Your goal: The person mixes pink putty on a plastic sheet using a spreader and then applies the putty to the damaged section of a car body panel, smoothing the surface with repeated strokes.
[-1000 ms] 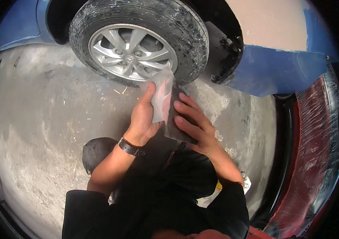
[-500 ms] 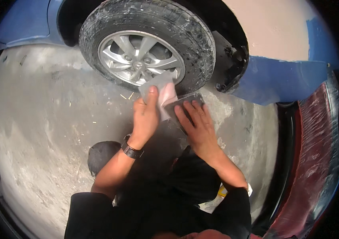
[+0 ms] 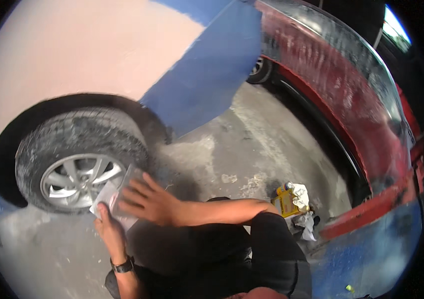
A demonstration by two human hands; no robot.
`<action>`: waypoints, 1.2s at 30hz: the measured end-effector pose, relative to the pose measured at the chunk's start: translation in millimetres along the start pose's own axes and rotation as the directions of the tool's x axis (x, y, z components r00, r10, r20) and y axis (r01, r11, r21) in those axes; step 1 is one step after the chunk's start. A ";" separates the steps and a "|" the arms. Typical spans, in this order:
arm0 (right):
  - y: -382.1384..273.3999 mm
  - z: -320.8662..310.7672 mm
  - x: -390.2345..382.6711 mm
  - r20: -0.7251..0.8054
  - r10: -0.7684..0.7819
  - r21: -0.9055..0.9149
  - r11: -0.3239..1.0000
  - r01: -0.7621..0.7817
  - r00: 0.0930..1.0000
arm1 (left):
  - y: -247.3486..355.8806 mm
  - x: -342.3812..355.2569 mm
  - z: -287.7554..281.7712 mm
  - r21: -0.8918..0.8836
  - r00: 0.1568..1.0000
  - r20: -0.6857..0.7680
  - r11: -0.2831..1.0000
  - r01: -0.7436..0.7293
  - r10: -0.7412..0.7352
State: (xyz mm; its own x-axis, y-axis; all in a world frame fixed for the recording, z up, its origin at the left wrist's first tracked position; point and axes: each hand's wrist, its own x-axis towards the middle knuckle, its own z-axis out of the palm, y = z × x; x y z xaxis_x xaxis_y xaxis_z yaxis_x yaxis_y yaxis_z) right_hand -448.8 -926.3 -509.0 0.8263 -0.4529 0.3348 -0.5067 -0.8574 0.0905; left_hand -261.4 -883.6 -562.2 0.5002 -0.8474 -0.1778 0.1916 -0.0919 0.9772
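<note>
My left hand (image 3: pixel 111 233), with a dark watch on the wrist, grips a pale flat sheet (image 3: pixel 100 197) by its near edge, thumb on top. Pink putty (image 3: pixel 114 199) lies smeared on the sheet. Over it is my right hand (image 3: pixel 148 203), blurred at the fingers, holding a thin grey-dark spreader (image 3: pixel 133 174) against the sheet. The fingers partly hide the spreader and the putty. Both hands are in front of a car wheel (image 3: pixel 32 162) with a silver spoked rim.
Above the wheel is a fender (image 3: pixel 97 45) covered in beige filler, with a blue panel (image 3: pixel 207 70) beside it. A red, dust-streaked car (image 3: pixel 331 84) stands at the right. On the concrete floor are a yellow container (image 3: pixel 285 205) and crumpled paper (image 3: pixel 307 226).
The view has swung to the right, so the wheel now appears at the left and the yellow container shows. Both hands still hold the sheet and spreader close together.
</note>
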 end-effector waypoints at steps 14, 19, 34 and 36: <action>25.9 16.7 -41.8 0.254 0.181 0.168 0.959 -0.227 0.950 | -1.8 0.7 7.0 -0.390 0.994 0.106 0.920 0.020 0.023; 26.9 -15.0 -8.4 0.108 0.196 0.103 0.973 -0.207 0.975 | -1.6 -6.1 3.0 -0.110 0.999 0.012 0.993 -0.039 0.041; 7.6 7.8 -12.8 0.179 -0.281 0.275 0.934 0.226 0.943 | -13.9 2.7 -7.6 0.214 0.997 -0.020 0.975 -0.067 0.073; 2.4 5.4 -17.7 0.320 -0.337 0.241 0.933 0.268 0.886 | -28.9 15.6 -20.9 0.181 0.990 -0.089 0.979 -0.089 0.107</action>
State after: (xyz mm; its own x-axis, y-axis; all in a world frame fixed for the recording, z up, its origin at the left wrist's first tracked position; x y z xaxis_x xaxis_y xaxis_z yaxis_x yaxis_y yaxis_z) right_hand -463.3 -921.7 -519.8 0.9811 -0.1907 -0.0343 -0.1923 -0.9800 -0.0516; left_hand -241.5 -883.3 -595.7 0.5907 -0.8027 -0.0819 -0.0103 -0.1090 0.9940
